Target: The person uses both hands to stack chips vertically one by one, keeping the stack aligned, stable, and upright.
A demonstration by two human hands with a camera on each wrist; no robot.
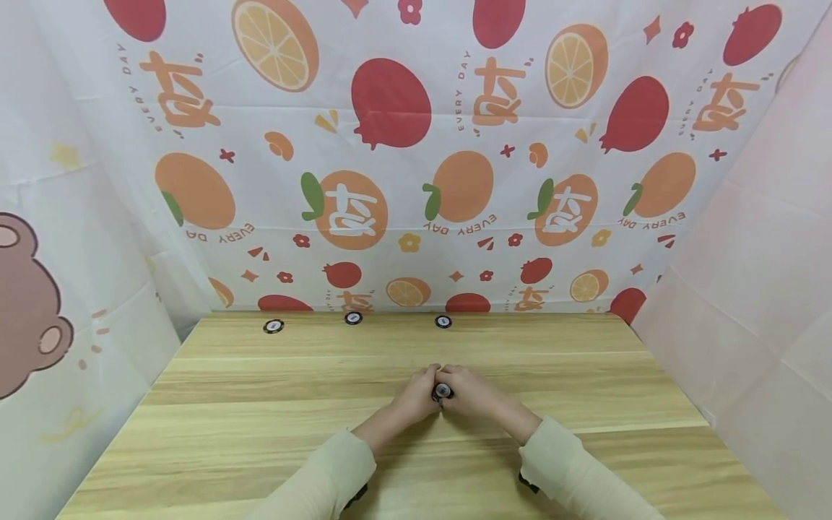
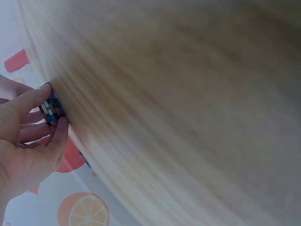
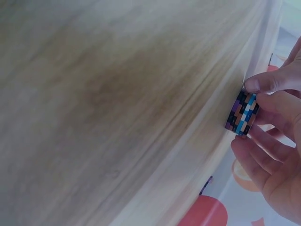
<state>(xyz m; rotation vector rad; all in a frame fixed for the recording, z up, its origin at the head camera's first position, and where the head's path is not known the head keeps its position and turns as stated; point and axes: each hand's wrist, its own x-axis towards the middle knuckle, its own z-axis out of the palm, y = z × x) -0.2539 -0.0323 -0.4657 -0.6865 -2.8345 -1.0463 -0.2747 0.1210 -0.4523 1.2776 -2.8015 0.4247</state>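
Observation:
Both hands meet near the middle of the wooden table around a short stack of poker chips (image 1: 443,391). My left hand (image 1: 418,399) grips the stack from the left, its fingers bent around the side. From the right, my right hand (image 1: 473,395) holds the same stack. The top chip faces up between the hands, dark-edged with a grey centre. Seen side-on in the left wrist view, the chip stack (image 2: 51,110) has fingertips at its upper and lower ends. Black, purple, blue, white and orange edge blocks mark the chip stack (image 3: 242,114) in the right wrist view.
Three flat chips lie along the table's back edge: a left one (image 1: 274,326), a middle one (image 1: 354,318) and a right one (image 1: 443,322). A fruit-print curtain (image 1: 403,245) hangs directly behind the wooden table (image 1: 273,412), with pale curtains at both sides.

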